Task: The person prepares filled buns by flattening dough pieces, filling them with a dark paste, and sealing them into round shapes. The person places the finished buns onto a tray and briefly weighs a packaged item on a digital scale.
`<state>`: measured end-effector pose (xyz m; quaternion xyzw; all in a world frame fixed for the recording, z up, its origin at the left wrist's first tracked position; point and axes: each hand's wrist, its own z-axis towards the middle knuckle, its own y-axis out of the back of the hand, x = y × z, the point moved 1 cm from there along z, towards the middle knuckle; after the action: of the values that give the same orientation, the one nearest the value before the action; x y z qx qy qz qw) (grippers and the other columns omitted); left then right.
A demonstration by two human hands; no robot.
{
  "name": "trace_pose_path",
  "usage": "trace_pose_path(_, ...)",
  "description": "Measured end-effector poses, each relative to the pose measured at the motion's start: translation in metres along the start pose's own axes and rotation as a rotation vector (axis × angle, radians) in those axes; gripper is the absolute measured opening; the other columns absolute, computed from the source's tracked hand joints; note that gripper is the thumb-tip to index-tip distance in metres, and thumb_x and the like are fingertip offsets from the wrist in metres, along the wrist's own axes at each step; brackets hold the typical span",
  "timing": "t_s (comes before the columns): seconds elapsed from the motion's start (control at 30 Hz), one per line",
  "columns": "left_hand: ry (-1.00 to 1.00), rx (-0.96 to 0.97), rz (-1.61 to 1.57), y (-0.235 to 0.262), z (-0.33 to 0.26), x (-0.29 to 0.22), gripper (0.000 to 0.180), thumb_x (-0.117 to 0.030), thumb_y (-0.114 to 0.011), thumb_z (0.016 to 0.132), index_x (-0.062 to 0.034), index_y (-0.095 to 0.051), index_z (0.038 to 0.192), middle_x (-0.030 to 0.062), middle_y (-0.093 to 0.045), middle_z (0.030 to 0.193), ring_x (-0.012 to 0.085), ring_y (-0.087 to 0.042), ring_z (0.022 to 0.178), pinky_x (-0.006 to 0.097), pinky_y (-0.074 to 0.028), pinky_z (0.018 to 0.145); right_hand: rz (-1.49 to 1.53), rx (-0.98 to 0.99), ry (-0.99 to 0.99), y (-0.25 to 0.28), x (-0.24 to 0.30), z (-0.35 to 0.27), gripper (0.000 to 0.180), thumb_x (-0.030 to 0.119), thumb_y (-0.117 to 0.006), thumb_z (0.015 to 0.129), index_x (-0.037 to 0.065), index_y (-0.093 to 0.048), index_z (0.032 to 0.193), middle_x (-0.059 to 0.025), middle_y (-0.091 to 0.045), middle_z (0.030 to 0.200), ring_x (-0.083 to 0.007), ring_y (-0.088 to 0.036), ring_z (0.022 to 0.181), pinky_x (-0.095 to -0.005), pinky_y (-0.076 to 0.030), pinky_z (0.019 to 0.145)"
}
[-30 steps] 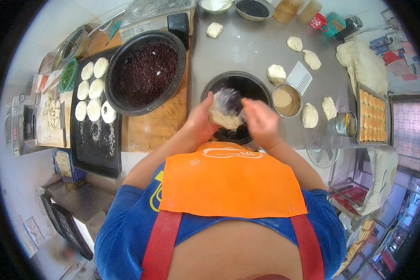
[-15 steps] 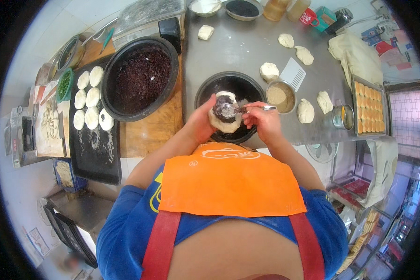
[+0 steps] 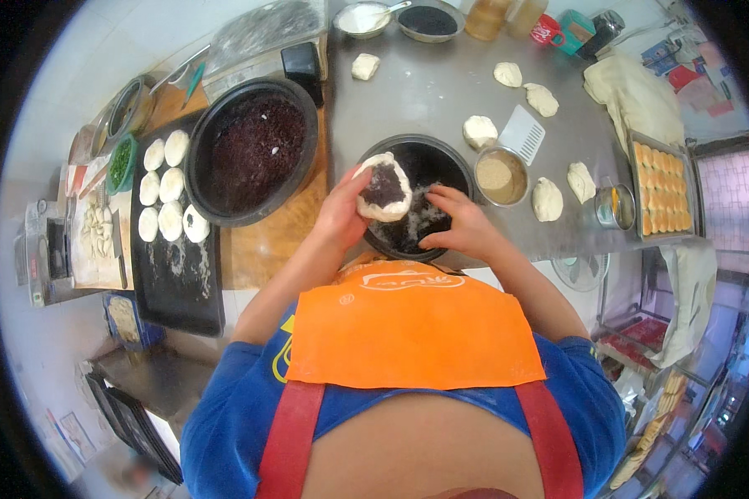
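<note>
Two hands worked over the dark pan (image 3: 416, 200) at the table's (image 3: 424, 91) near edge. Left hand (image 3: 341, 208) cupped a soft round of dough (image 3: 384, 190), its grip curled beneath so the dark paste sat in the hollow. Right hand (image 3: 462, 224) rested loosely, fingers bent, holding nothing, on the pan's floury bottom. Beside it stood a small steel bowl (image 3: 501, 175); pale dough lumps (image 3: 547, 198) lay farther out.
</note>
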<state>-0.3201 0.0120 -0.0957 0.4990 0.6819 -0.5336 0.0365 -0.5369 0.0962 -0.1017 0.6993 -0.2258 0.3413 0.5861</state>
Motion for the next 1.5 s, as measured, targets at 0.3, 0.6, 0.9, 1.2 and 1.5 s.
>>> trace_pose_path(0.3, 0.079, 0.098, 0.109, 0.008, -0.002, -0.001, 0.037, -0.013, -0.053, 0.095, -0.0083, -0.047, 0.131, 0.0098, -0.061, 0.118, 0.0239, -0.063, 0.106, 0.041, -0.054, 0.087, 0.036, -0.243, 0.371, 0.012, 0.050, 0.042, 0.042, 0.008, -0.076, 0.072, 0.003, -0.063, 0.112, -0.0103, -0.062, 0.082, -0.0266, -0.063, 0.077, -0.0328, -0.051, 0.067)
trace_pose_path(0.6, 0.039, -0.004, 0.083, 0.005, 0.005, 0.000, 0.039, -0.002, -0.050, 0.092, -0.0053, -0.050, 0.131, 0.0128, -0.059, 0.120, 0.0259, -0.061, 0.106, 0.041, -0.053, 0.089, 0.461, -0.398, 0.100, -0.010, 0.050, 0.052, 0.020, 0.005, -0.078, 0.070, -0.002, -0.067, 0.086, -0.0075, -0.060, 0.077, -0.0143, -0.060, 0.066, -0.0267, -0.048, 0.063)
trace_pose_path(0.9, 0.094, -0.074, 0.173, -0.023, -0.008, -0.010, 0.035, -0.019, -0.046, 0.098, -0.0068, -0.048, 0.131, 0.0119, -0.058, 0.120, 0.0255, -0.060, 0.105, 0.037, -0.055, 0.083, -0.263, -0.250, 0.710, 0.017, 0.060, 0.057, 0.026, 0.006, -0.065, 0.073, 0.005, -0.063, 0.099, -0.0093, -0.056, 0.092, -0.0279, -0.059, 0.087, -0.0367, -0.052, 0.069)
trace_pose_path(1.2, -0.129, 0.042, 0.594, -0.011, -0.009, -0.040, 0.054, -0.048, -0.037, 0.101, -0.0117, -0.043, 0.140, 0.0042, -0.062, 0.118, 0.0156, -0.063, 0.101, 0.031, -0.053, 0.083, 0.943, -0.130, -0.084, 0.026, 0.045, 0.066, 0.016, 0.004, -0.074, 0.079, 0.000, -0.069, 0.094, -0.0035, -0.067, 0.084, -0.0123, -0.062, 0.075, -0.0271, -0.050, 0.063)
trace_pose_path(1.5, -0.146, -0.011, 0.219, -0.006, 0.002, -0.008, 0.040, -0.027, -0.050, 0.099, -0.0052, -0.045, 0.133, 0.0076, -0.061, 0.116, 0.0170, -0.063, 0.101, 0.033, -0.056, 0.080, 0.979, -0.176, -0.096, -0.007, 0.058, 0.076, 0.018, 0.001, -0.072, 0.078, 0.000, -0.066, 0.095, -0.0063, -0.066, 0.084, -0.0152, -0.063, 0.074, -0.0285, -0.050, 0.064)
